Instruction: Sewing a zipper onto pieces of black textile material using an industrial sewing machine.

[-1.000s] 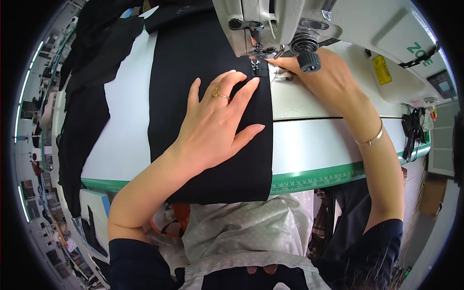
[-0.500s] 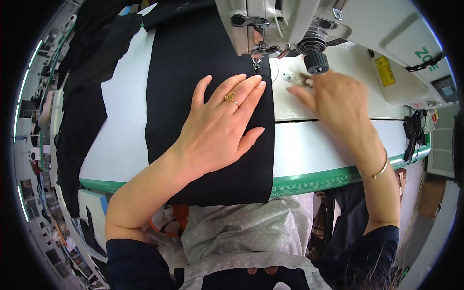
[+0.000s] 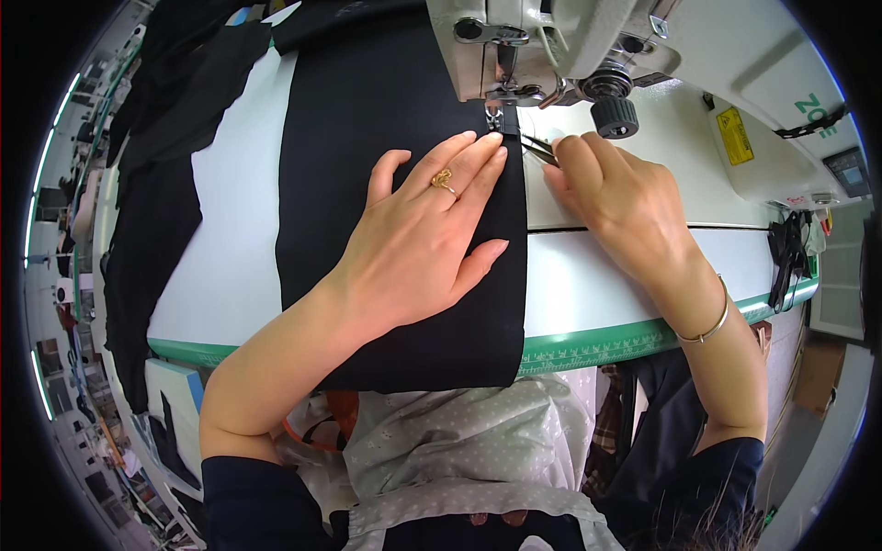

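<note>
Fabric (image 3: 386,101) lies flat, plain black; left grip (image 3: 415,225) spread on it; right grip (image 3: 627,188) clamped on tweezers (image 3: 546,156).

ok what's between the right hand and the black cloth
In the head view, tweezers in the right hand span the gap over the pale machine bed, tips by the right edge of the black cloth; contact is unclear.

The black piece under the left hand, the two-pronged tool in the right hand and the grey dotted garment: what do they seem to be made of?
Black piece: matte fabric, fibre unclear; it drapes over the table edge. Two-pronged tool: probably dark metal, judging by thin, tapering prongs. Grey dotted garment: matte cloth, shown by soft folds.
</note>
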Demonstrator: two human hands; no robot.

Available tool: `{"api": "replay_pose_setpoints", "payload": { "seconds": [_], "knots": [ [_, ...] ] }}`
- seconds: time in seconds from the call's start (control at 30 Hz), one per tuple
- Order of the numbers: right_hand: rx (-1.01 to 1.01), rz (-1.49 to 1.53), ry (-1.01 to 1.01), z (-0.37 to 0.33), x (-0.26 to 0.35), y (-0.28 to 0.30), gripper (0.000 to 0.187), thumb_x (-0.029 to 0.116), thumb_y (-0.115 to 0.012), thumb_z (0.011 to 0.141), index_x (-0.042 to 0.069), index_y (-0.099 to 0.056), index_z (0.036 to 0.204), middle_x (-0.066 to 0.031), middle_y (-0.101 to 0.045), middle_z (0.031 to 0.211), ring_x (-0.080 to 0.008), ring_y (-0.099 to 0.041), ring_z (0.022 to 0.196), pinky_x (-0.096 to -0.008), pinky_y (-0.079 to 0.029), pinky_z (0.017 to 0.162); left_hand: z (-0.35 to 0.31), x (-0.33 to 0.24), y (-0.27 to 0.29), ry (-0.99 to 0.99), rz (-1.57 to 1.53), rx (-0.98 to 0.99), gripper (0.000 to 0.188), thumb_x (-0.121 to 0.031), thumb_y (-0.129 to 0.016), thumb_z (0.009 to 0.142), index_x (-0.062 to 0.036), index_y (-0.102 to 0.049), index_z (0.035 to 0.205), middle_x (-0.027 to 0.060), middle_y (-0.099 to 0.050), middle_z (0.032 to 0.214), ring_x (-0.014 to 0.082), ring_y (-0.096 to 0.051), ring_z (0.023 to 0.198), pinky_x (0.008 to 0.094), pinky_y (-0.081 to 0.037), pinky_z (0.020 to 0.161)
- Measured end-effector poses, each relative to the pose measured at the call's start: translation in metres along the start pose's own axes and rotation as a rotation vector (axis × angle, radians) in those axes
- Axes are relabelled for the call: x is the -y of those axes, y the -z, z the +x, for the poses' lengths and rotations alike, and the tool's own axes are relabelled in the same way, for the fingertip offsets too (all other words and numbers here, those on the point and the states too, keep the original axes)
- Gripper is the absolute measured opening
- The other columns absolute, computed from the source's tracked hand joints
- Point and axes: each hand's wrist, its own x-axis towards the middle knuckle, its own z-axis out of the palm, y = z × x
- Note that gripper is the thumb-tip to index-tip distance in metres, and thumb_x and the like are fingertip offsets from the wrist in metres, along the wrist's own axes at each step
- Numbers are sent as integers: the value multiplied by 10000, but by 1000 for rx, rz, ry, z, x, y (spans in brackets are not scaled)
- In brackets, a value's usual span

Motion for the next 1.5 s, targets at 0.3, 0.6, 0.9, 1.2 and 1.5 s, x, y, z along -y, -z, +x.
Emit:
{"api": "replay_pose_setpoints", "payload": {
  "seconds": [0.3, 0.6, 0.9, 1.2, 1.5],
  "knots": [
    [29, -43, 11, 9, 7, -5, 160, 120, -663, 842, 86, -508, 862, -30, -519, 719, -158, -606, 556, -299, -465, 443, 0, 0, 0, 4, -10, 1, 707, -282, -655, 881, -2, -401, 1478, 118, -390, 1536, 270, -375, 1414, 480, -274, 1099],
    [96, -47, -3, 6, 5, -10, 173, 178, -689, 903, 79, -550, 935, -30, -535, 757, -169, -617, 603, -312, -474, 472, -1, -1, 1, 15, -20, 15, 692, -285, -663, 871, -88, -420, 1488, 103, -394, 1529, 267, -392, 1401, 521, -269, 1094],
    [90, -28, -7, 3, 5, -9, 154, 164, -699, 900, 70, -581, 932, -28, -533, 756, -168, -613, 605, -306, -479, 483, -1, 0, 0, 25, -45, 3, 671, -265, -679, 855, -110, -444, 1464, 112, -384, 1538, 267, -401, 1395, 521, -285, 1074],
    [-34, 22, 27, 11, 5, -15, 183, 37, -638, 767, 76, -474, 839, -44, -510, 695, -168, -605, 517, -303, -469, 414, 0, 1, -2, 20, -77, -14, 668, -245, -682, 849, -102, -444, 1457, 120, -375, 1541, 275, -405, 1390, 513, -290, 1065],
    [-27, 29, 31, 11, 6, -13, 173, 53, -647, 786, 81, -481, 828, -33, -497, 688, -166, -602, 514, -303, -465, 411, -1, 1, -1, 26, -57, -9, 670, -255, -688, 841, -99, -455, 1449, 104, -415, 1518, 276, -404, 1391, 519, -281, 1075]
  ]
}}
